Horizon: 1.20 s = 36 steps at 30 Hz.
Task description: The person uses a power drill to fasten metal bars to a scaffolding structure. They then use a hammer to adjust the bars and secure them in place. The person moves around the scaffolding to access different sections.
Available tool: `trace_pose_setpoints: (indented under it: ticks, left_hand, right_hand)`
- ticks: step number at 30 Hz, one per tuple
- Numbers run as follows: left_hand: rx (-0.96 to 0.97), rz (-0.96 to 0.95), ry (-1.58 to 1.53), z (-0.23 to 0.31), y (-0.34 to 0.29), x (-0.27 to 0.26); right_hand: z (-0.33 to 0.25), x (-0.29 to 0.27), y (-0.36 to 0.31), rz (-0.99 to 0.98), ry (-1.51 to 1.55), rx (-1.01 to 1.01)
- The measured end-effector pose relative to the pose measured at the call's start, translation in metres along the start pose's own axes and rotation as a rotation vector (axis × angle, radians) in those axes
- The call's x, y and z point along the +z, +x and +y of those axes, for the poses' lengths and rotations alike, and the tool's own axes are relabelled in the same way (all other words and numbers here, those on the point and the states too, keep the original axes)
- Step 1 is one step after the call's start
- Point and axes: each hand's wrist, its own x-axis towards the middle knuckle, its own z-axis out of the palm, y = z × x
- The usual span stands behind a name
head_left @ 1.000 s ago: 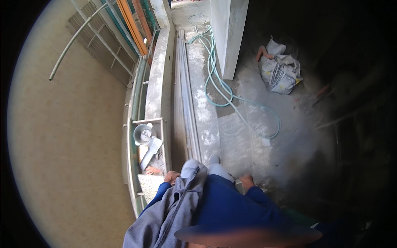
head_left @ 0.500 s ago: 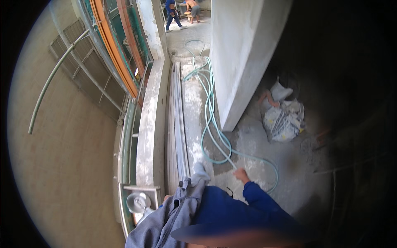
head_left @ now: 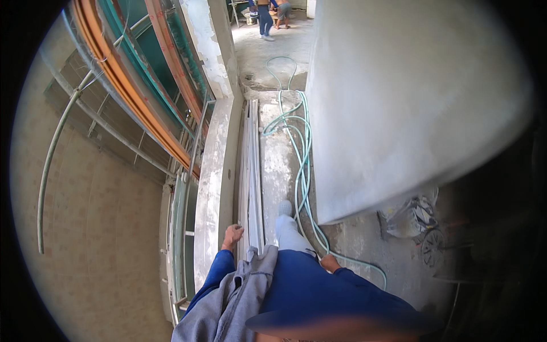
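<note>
A pale green hose (head_left: 306, 154) runs in long loops down the passage floor. Its near part reaches my right hand (head_left: 329, 263), whose fingers are closed around it beside my blue clothing. More of the hose trails off to the right of that hand. My left hand (head_left: 232, 236) hangs beside the low wall ledge, above the near part of long pale strips (head_left: 250, 165) lying on the floor. Its fingers are curled in, and nothing shows in them. A grey cloth (head_left: 242, 290) hangs over my left side. One foot in a grey covering (head_left: 285, 208) is forward.
A bare plastered wall (head_left: 399, 114) rises close on the right. Along the left runs a ledge (head_left: 213, 176), with orange frame rails (head_left: 125, 97) beyond it. A plastic sack (head_left: 410, 216) lies past the wall's lower edge. Two people (head_left: 265, 20) are at the passage's far end.
I have moved forward, and the right wall now fills more of the view. My left hand has come into sight by the ledge. My right hand has drawn back, keeping the hose.
</note>
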Motion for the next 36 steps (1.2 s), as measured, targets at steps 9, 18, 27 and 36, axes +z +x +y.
trace_pose_setpoints:
  ticks: [9, 18, 27, 36]
  left_hand:
    - [-0.37, -0.046, 0.268, 0.046, 0.126, -0.033]
    - [-0.279, -0.047, 0.166, 0.16, 0.365, -0.038]
    - [0.25, -0.009, 0.24, 0.333, 0.717, -0.139]
    - [0.126, 0.065, -0.376, 0.56, 0.916, -0.278]
  right_hand:
    - [-0.041, -0.311, 0.303, 0.217, 0.334, 0.176]
    - [-0.09, -0.551, 0.541, 0.346, 0.487, 0.088]
    - [-0.097, -0.684, 0.711, 0.214, 0.782, 0.462]
    - [-0.14, -0.758, 0.772, 0.073, 0.577, 0.503]
